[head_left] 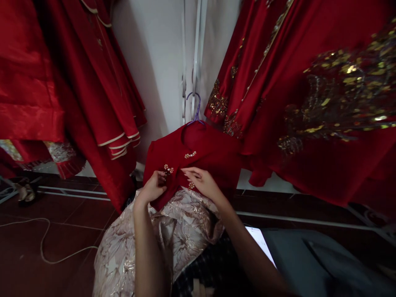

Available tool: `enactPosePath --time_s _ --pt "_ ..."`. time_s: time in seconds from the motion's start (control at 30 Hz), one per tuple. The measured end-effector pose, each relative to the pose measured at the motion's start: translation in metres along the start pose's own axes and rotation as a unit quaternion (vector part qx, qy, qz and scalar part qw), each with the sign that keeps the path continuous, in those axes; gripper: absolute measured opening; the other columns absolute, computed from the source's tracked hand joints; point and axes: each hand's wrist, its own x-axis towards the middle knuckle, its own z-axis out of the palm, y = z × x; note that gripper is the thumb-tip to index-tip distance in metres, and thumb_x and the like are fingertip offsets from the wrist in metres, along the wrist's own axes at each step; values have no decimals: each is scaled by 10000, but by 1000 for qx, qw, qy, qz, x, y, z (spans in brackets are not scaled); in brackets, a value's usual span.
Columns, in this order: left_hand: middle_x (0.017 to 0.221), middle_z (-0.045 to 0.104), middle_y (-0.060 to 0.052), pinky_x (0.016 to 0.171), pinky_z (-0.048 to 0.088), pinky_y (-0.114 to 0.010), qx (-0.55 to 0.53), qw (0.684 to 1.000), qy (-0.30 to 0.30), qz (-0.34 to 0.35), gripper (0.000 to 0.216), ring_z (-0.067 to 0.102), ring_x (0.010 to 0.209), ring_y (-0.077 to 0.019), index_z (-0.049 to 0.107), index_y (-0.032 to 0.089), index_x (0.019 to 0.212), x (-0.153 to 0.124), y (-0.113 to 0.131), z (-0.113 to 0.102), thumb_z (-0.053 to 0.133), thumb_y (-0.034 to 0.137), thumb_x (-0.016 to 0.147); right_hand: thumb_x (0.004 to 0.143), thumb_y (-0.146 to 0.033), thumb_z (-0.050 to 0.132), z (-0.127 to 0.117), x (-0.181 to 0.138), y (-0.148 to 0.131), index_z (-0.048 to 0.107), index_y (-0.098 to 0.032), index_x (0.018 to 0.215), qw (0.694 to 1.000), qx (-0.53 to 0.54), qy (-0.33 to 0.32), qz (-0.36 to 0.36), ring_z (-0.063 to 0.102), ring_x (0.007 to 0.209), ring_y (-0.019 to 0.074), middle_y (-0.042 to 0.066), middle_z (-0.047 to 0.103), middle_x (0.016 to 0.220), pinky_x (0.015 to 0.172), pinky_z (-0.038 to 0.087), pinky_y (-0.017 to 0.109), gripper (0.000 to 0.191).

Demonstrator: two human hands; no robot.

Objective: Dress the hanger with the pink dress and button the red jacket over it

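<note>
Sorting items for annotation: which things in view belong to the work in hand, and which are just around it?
In the work:
- left hand, right hand
- red garment
- beaded ornaments
- purple hanger, supporting the garment

Just around:
- lit phone
- pale cable
- shoes
- other hanging garments

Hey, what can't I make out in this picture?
In the head view:
Left hand: whether it pinches the jacket; fingertips small and dim.
The jacket beneath the right hand: covered by that hand.
Phone: text too small.
Sequined garment: cut off by the picture's right edge.
</note>
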Motion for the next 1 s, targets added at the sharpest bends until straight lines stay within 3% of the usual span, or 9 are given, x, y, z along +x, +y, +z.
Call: enactPosePath --time_s 0.1,0.2,0.33,0.43,0.57,0.67,0.83,1.0 --pt "861 530 -15 740 441 -285 66 995 -80 -4 448 526 768 -135 491 160 934 -10 4 -4 663 141 520 811 -309 542 -28 -9 -5 685 -194 912 995 -89 35 8 647 837 163 57 699 937 748 510 290 209" --pt "850 494 -14 723 428 -291 175 980 -77 -48 557 512 777 -163 495 166 927 -11 10 1 760 235 442 765 -299 595 -45 -13 -5 679 -175 826 990 -142 4 27 639 713 149 48 700 795 668 503 272 162" --pt "880 489 -37 684 413 -283 259 958 -34 -118 702 522 803 -208 497 176 894 -10 12 5 818 363 298 657 -269 696 -44 -18 0 670 -181 903 986 -150 -68 29 627 712 151 35 684 784 668 498 279 263" --pt "751 515 -2 600 392 -250 220 966 -58 -125 561 522 695 -173 486 184 847 -11 2 2 780 344 397 626 -185 687 -33 -19 5 669 -193 916 981 -175 -78 30 619 722 150 31 678 790 671 488 275 291" --pt "633 505 29 544 362 -230 167 975 -111 -95 293 481 586 -133 517 190 804 -10 -14 -3 664 237 554 600 -154 675 -25 -18 12 692 -202 835 977 -195 -74 37 621 668 161 28 680 707 604 469 265 241" --pt "629 494 34 558 355 -224 153 984 -88 -33 221 458 573 -120 524 194 819 -8 -12 -4 604 196 614 605 -202 689 -30 -17 10 710 -204 767 978 -195 -62 42 635 657 179 38 691 690 599 476 284 163" --pt "664 499 30 615 365 -228 143 987 -28 61 159 462 609 -119 507 197 869 -6 8 -1 522 218 712 627 -273 716 -38 -25 -29 718 -234 841 985 -159 -61 24 646 683 177 26 702 732 611 490 286 218" --pt "641 513 29 593 369 -221 112 991 -9 77 146 470 579 -116 516 187 841 -4 25 7 535 221 700 659 -330 711 -18 -29 -59 702 -245 866 997 -71 7 -18 638 706 173 32 698 777 584 482 274 224"
